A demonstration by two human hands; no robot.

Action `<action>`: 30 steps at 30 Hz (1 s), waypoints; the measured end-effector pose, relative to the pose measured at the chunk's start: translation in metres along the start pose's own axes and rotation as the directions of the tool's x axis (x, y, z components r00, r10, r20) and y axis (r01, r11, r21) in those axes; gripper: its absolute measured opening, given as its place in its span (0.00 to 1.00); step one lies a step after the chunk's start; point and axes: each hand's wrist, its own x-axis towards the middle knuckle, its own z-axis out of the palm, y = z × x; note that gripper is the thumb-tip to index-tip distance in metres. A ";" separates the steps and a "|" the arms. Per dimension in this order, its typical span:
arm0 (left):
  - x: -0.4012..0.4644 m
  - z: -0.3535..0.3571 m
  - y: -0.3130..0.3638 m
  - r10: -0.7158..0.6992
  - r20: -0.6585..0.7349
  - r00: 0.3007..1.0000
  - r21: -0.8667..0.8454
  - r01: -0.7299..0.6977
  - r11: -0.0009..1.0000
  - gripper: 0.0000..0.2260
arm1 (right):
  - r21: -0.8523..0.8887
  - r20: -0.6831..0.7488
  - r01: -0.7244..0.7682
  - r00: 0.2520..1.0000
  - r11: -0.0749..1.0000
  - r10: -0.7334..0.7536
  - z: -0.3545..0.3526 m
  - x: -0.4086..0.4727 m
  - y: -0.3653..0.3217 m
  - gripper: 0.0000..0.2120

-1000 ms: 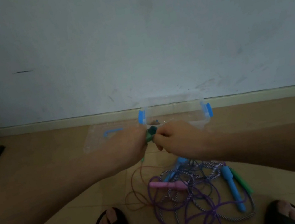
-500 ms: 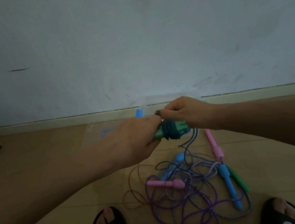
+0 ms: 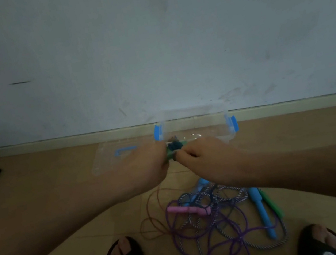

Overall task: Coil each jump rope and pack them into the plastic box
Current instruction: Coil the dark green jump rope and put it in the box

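Rope bundle (image 3: 175, 147) with green handles is held right between both hands, just in front of the clear plastic box (image 3: 230, 134) by the wall. Left hand (image 3: 144, 166) is curled around the near end of the handles, and the right hand (image 3: 203, 157) pinches the dark cord wrapped round the middle. The bundle's long axis runs roughly left to right, tilted a bit up toward the box on the right-hand side.

Handling-wise I'd guess it's light, but the cord looks springy and slick, so the wraps probably want to unwind if you let go. Best bet is to grip across the wrapped section, not just the handle tips.

Below the hands, closer to the feet, the rest is one tangled pile (image 3: 217, 214) on the floor: a pink handle (image 3: 187, 209), a blue handle (image 3: 262, 211) and a green handle (image 3: 272, 204) lying side by side under the right forearm, plus purple, striped and reddish cords looped through each other. That's floppy stuff and will snag. The box lid (image 3: 110, 159) lies flat beyond the left hand.
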 end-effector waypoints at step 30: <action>-0.019 -0.039 0.042 0.390 -0.029 0.920 0.034 -0.389 0.920 0.06 | 0.288 0.063 -0.058 0.997 0.956 0.041 -0.033 0.037 0.036 0.22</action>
